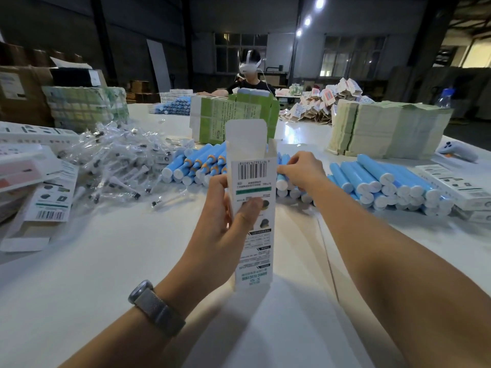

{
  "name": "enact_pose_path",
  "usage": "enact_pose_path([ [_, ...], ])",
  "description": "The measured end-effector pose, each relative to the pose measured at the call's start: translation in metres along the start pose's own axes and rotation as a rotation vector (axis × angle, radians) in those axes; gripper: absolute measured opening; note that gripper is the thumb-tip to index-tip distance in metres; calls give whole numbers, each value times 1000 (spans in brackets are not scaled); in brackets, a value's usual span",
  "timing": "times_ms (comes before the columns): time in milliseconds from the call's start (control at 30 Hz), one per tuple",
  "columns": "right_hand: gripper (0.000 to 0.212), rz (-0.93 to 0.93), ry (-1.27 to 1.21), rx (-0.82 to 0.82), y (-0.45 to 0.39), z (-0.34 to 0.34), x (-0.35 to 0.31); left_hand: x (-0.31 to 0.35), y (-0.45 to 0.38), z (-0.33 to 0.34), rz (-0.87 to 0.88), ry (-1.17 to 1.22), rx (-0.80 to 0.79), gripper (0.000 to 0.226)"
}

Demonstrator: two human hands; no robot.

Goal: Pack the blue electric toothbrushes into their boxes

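Warehouse-type room, dim, big white table [106,274] crowded with stock. Left hand [225,221] grips a tall white box [252,208] upright above the table, thumb across its printed face; top flap stands open, inside of the box not visible from here. Right hand [300,171] reaches past the box to the heap of blue electric toothbrushes [202,163] lying just behind it, fingers curled onto one toothbrush [282,179] at the heap's edge. A second stack of blue toothbrushes [385,179] lies further right. Left of the heap, a pile of clear-bagged brush heads [114,160]. Flattened printed cartons [50,197] at far left. Green carton [233,115] stands behind, bundles of pale leaflets [385,128] right of it. Another person [249,75] sits across the table.
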State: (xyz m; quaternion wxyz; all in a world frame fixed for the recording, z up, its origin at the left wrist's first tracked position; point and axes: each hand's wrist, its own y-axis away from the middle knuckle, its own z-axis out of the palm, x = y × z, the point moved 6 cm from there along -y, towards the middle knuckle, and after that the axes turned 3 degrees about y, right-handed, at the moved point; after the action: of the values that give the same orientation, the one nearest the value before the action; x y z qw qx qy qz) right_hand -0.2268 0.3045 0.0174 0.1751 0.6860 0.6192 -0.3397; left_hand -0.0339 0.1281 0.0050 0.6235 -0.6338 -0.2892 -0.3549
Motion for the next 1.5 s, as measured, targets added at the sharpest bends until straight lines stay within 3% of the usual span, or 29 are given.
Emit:
enact_pose_path([
  [100, 45, 79, -73, -129, 6, -5, 7, -1, 0, -1, 7, -21, 3, 20],
  [233, 54, -2, 188, -84, 22, 2, 4, 1, 0, 2, 18, -21, -8, 24],
  [367, 70, 33, -39, 10, 28, 18, 5, 3, 0, 3, 26, -25, -15, 24],
  [467, 86, 27, -69, 37, 31, 29, 1, 2, 1, 3, 26, -32, -17, 19],
  [767, 86, 73, -356, 83, 45, 5, -7, 0, 0, 0, 18, -15, -15, 17],
  [933, 63, -228, -844, 178, 83, -65, -48, 0, -1, -1, 7, -16, -3, 15],
  [1100, 83, -521, -1238, -6, 124, -109, -91, 4, -1, -2, -9, 7, -22, 25],
  [1200, 90, -684, -1105, -55, 152, -112, -100, 5, 0, 2, -16, -4, -59, 22],
  [1367, 87, -789, -872, 209, 170, -128, -102, 8, 1, 6, -3, -27, -78, 19],
  [1500, 81, -855, -643, 208, 173, -132, -111, 10, 2, 10, 20, -45, -99, 20],
])
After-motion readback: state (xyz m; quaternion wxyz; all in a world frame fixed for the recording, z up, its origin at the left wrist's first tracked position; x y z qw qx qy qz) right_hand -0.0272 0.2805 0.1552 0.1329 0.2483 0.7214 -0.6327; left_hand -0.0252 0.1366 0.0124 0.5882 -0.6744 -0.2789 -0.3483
